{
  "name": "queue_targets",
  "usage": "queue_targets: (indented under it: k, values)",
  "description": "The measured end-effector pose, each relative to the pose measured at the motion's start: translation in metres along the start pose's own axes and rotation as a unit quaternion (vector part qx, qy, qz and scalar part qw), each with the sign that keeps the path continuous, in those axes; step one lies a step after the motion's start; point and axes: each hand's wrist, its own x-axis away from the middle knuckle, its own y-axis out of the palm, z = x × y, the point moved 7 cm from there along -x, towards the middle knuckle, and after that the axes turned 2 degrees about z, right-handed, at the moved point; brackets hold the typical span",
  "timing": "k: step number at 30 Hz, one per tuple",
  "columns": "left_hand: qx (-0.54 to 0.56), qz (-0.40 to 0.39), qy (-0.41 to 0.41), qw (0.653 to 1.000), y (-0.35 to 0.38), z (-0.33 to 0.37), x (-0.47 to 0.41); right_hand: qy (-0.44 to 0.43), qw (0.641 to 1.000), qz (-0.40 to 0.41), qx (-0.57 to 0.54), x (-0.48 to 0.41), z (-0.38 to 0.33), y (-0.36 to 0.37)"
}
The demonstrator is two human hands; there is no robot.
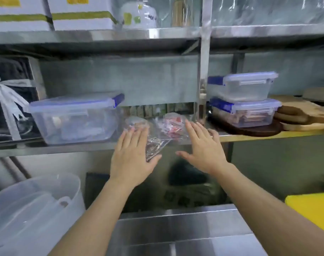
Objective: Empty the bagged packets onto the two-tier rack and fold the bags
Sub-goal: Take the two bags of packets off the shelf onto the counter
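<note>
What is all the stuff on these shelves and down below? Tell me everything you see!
Clear bags of packets: two, clear with red bits, lower shelf, middle.
Large lidded tub: one, clear with blue clips, left of the bags.
Stacked lidded tubs: two, clear with blue clips, right.
Wooden boards: several, brown, far right.
White boxes: two, top shelf.
Bucket: one, translucent white, bottom left.
Yellow board: one, bottom right.
Left hand: open, on a bag.
Right hand: open, beside the bags.

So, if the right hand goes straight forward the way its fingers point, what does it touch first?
Most likely the clear bag of red packets on the rack shelf: the right hand points up and forward at it, fingertips already at its edge; depth is unclear.
</note>
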Motion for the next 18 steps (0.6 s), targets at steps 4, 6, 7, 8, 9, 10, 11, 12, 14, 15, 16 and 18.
queue_targets:
  k: [4,6,7,8,9,10,11,12,14,15,16,18]
  values:
    - [-0.046,0.017,0.046,0.998,0.012,0.009,0.011,-0.037,0.997,0.035,0.056,0.006,0.000,0.011]
    - [-0.056,0.025,0.044,0.997,0.014,0.013,0.013,-0.033,0.995,0.048,0.085,0.002,-0.005,0.012]
    - [-0.065,0.035,0.045,0.996,0.012,0.015,0.012,-0.029,0.994,0.060,0.092,-0.001,-0.007,0.010]
    - [-0.081,0.047,0.048,0.994,0.009,0.016,0.008,-0.024,0.992,0.075,0.096,-0.005,-0.011,0.006]
    - [-0.095,0.069,0.056,0.991,0.004,0.017,0.004,-0.020,0.992,0.076,0.096,-0.009,-0.014,0.004]
    - [-0.106,0.092,0.064,0.988,0.001,0.018,0.001,-0.024,0.992,0.073,0.102,-0.014,-0.018,0.002]
    - [-0.109,0.112,0.073,0.985,-0.004,0.018,-0.001,-0.032,0.991,0.069,0.108,-0.018,-0.022,0.001]
    - [-0.107,0.124,0.085,0.983,-0.007,0.018,-0.004,-0.042,0.990,0.064,0.115,-0.021,-0.025,0.001]
    - [-0.088,0.119,0.094,0.985,-0.013,0.016,-0.005,-0.049,0.989,0.057,0.124,-0.025,-0.027,-0.003]
    - [-0.077,0.111,0.095,0.986,-0.016,0.016,-0.004,-0.050,0.989,0.056,0.126,-0.025,-0.027,-0.006]
    - [-0.065,0.102,0.096,0.988,-0.019,0.015,-0.002,-0.048,0.989,0.056,0.126,-0.024,-0.025,-0.007]
    - [-0.041,0.080,0.093,0.992,-0.025,0.012,0.001,-0.045,0.990,0.055,0.122,-0.019,-0.023,-0.010]
